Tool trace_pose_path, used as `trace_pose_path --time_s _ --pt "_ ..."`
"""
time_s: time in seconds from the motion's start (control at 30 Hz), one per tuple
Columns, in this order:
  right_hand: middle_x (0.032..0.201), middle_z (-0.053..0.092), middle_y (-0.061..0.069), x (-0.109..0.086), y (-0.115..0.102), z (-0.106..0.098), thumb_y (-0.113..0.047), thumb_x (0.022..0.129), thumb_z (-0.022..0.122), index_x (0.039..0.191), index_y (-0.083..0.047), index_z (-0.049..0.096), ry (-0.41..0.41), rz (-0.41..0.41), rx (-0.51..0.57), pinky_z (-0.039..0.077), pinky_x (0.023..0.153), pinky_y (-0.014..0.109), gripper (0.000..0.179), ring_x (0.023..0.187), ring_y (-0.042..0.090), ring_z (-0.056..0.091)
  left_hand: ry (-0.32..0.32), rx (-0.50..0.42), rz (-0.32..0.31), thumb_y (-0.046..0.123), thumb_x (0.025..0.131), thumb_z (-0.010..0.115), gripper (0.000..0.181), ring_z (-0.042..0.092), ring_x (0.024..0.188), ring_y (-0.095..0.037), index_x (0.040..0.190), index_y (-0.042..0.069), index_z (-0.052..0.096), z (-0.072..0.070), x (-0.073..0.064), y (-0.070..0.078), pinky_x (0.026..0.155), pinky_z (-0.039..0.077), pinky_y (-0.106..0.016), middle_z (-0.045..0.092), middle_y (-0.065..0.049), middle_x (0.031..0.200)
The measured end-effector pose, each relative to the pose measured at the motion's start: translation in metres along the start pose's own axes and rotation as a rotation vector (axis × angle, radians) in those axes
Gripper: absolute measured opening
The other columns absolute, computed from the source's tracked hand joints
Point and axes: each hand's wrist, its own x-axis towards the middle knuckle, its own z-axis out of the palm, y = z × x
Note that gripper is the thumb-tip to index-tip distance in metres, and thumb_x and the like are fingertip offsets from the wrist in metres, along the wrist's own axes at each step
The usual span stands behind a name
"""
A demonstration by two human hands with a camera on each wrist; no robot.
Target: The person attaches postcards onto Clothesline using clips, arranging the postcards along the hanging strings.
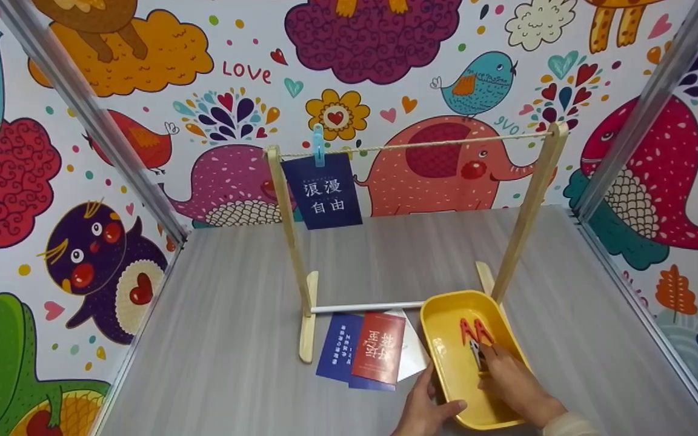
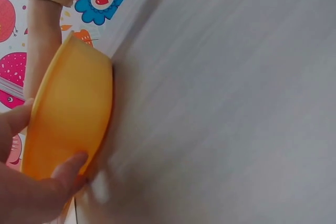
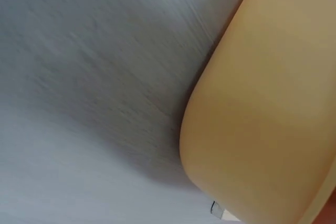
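Note:
My left hand point(image 1: 428, 406) holds the near left side of a yellow plastic tray point(image 1: 443, 357), its thumb over the rim; the left wrist view shows fingers on the tray's outer wall point(image 2: 79, 103). Inside the tray, my right hand point(image 1: 515, 384) has its fingers at a grey clothespin point(image 1: 475, 354). Whether they pinch it is hidden. Red clothespins point(image 1: 467, 331) lie just beyond those fingers. In the right wrist view the tray's outer wall point(image 3: 252, 119) fills the right side, and the hand is mostly out of sight.
A wooden stand point(image 1: 528, 218) carries a string point(image 1: 434, 144). A light blue clothespin point(image 1: 319, 148) hangs a dark blue card point(image 1: 328, 197) from it near the left post. Blue, red point(image 1: 379, 348) and white cards overlap left of the tray. A white rod point(image 1: 367, 307) joins the stand's feet.

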Motion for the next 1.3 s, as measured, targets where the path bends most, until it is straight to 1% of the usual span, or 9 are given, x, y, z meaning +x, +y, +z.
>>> trace_pose_path --time_s 0.17,0.3,0.37,0.43,0.57,0.77,0.9,1.03,1.3 --pt "0.113 0.057 0.019 0.0 0.0 0.0 -0.002 0.076 0.083 0.129 0.006 0.053 -0.039 0.041 0.059 0.055 0.093 0.049 0.061 0.099 0.027 0.058 0.023 0.012 -0.041 0.003 0.078 0.082 0.09 0.067 0.106 -0.018 0.154 0.001 0.033 0.001 0.0 0.0 0.088 0.059 -0.031 0.057 -0.02 0.141" --pt "0.101 0.059 0.015 -0.002 0.002 0.001 0.0 0.073 0.083 0.117 0.003 0.058 0.045 -0.019 0.036 0.056 0.082 0.042 0.051 0.089 0.024 0.059 0.029 0.041 -0.018 0.005 0.078 0.083 0.09 0.064 0.116 -0.022 0.153 0.0 0.034 0.001 0.001 0.002 0.098 0.055 -0.036 0.055 -0.022 0.144" --pt "0.092 0.06 0.013 -0.002 0.002 0.001 0.001 0.07 0.085 0.109 0.001 0.06 0.105 -0.066 -0.019 0.057 0.074 0.039 0.046 0.081 0.022 0.059 0.029 0.049 -0.004 0.006 0.078 0.083 0.09 0.062 0.122 -0.024 0.153 -0.001 0.034 0.001 0.002 0.002 0.104 0.052 -0.04 0.052 -0.024 0.147" --pt "0.088 0.059 0.011 -0.003 0.002 0.001 0.001 0.07 0.085 0.106 -0.001 0.061 0.129 -0.083 -0.035 0.056 0.07 0.038 0.043 0.077 0.021 0.058 0.032 0.059 -0.005 0.007 0.077 0.084 0.09 0.06 0.125 -0.026 0.152 -0.001 0.034 0.002 0.002 0.003 0.106 0.05 -0.043 0.052 -0.023 0.147" --pt "0.089 0.058 0.012 -0.004 0.002 0.001 0.001 0.072 0.083 0.111 -0.001 0.06 0.115 -0.075 -0.033 0.057 0.07 0.039 0.045 0.077 0.021 0.059 0.034 0.068 -0.008 0.008 0.077 0.084 0.09 0.059 0.126 -0.027 0.152 -0.001 0.035 0.001 0.002 0.003 0.108 0.049 -0.044 0.051 -0.023 0.148" --pt "0.1 0.058 0.018 -0.005 0.0 0.0 0.001 0.078 0.08 0.131 0.004 0.05 0.022 0.034 0.03 0.059 0.073 0.042 0.06 0.08 0.024 0.059 0.027 0.044 -0.013 0.007 0.078 0.083 0.089 0.06 0.126 -0.027 0.152 -0.002 0.034 0.002 0.001 0.001 0.106 0.05 -0.043 0.051 -0.024 0.147" --pt "0.102 0.058 0.019 -0.007 -0.002 0.002 0.0 0.077 0.08 0.135 0.005 0.049 0.059 0.038 0.026 0.059 0.068 0.04 0.066 0.076 0.023 0.06 0.027 0.072 0.003 0.007 0.078 0.083 0.089 0.064 0.116 -0.022 0.152 -0.003 0.034 0.001 0.001 0.0 0.1 0.054 -0.038 0.058 -0.022 0.14" --pt "0.097 0.059 0.019 -0.011 -0.003 0.006 0.0 0.077 0.08 0.131 0.004 0.054 0.124 0.0 -0.024 0.057 0.061 0.038 0.059 0.07 0.023 0.06 0.029 0.085 0.022 0.007 0.078 0.084 0.089 0.066 0.111 -0.018 0.151 -0.004 0.035 0.001 0.0 -0.001 0.097 0.055 -0.035 0.062 -0.019 0.135" --pt "0.096 0.061 0.019 -0.012 -0.004 0.006 0.001 0.079 0.078 0.122 0.006 0.06 0.176 -0.027 -0.078 0.057 0.067 0.04 0.047 0.076 0.025 0.061 0.025 0.07 0.03 0.011 0.078 0.085 0.088 0.066 0.112 -0.02 0.15 -0.004 0.036 0.0 -0.001 -0.002 0.098 0.055 -0.036 0.061 -0.021 0.136"
